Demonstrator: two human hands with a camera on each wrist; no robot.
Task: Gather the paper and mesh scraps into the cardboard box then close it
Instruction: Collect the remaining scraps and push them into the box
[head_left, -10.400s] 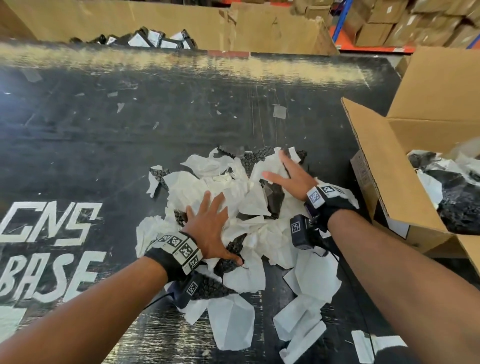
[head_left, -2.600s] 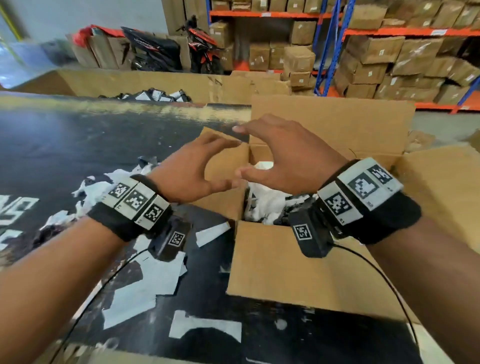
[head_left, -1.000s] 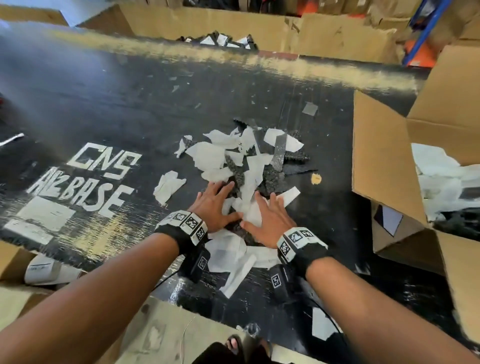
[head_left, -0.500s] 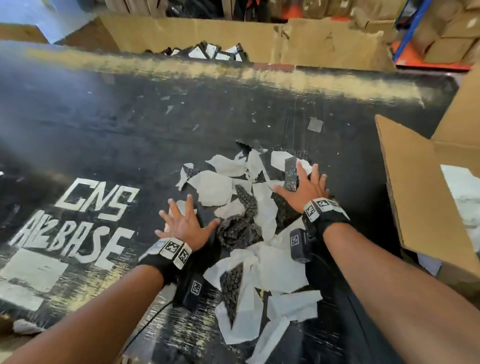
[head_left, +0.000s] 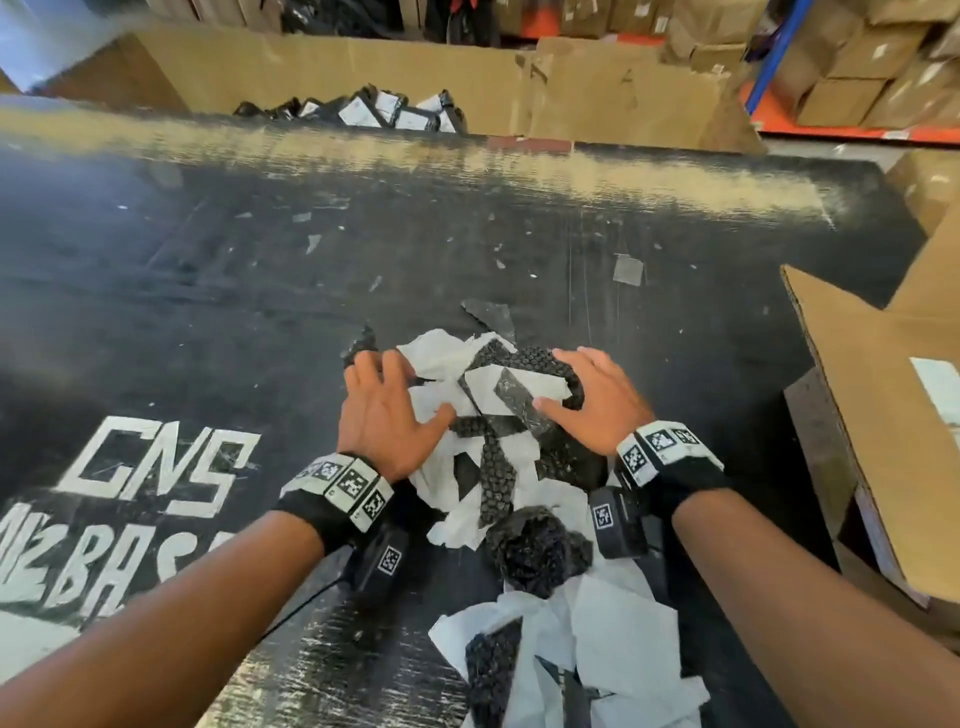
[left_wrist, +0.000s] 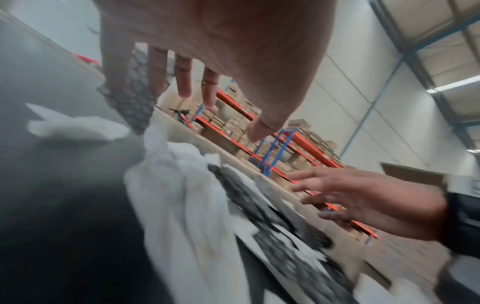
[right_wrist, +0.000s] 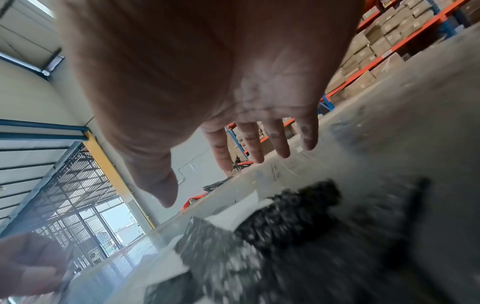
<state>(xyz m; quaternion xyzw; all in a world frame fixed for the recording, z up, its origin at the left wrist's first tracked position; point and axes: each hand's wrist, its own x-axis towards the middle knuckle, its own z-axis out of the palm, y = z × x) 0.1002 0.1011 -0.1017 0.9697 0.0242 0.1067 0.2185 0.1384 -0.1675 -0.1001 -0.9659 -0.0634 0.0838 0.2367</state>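
A heap of white paper scraps (head_left: 441, 358) and black mesh scraps (head_left: 519, 358) lies on the black table (head_left: 260, 291). My left hand (head_left: 387, 410) rests flat on the heap's left side, fingers spread. My right hand (head_left: 597, 400) lies on its right side, fingers straight over a mesh strip. Neither hand curls round anything. In the left wrist view my left hand's fingers (left_wrist: 183, 82) are straight above paper (left_wrist: 182, 195) and mesh (left_wrist: 130, 96). In the right wrist view my right hand's fingers (right_wrist: 280, 139) hang straight over blurred mesh (right_wrist: 272, 222). The open cardboard box (head_left: 872, 426) stands at the right.
More paper and mesh scraps (head_left: 571, 649) lie near the table's front edge, between my forearms. Small bits (head_left: 628, 270) dot the far table. A large cardboard bin (head_left: 363, 67) with black packets stands behind the table. Shelves with boxes (head_left: 857, 62) fill the back right.
Both hands have drawn closer together from the heap's sides, pushing the scraps into a tighter pile. Before that, they were above the box.
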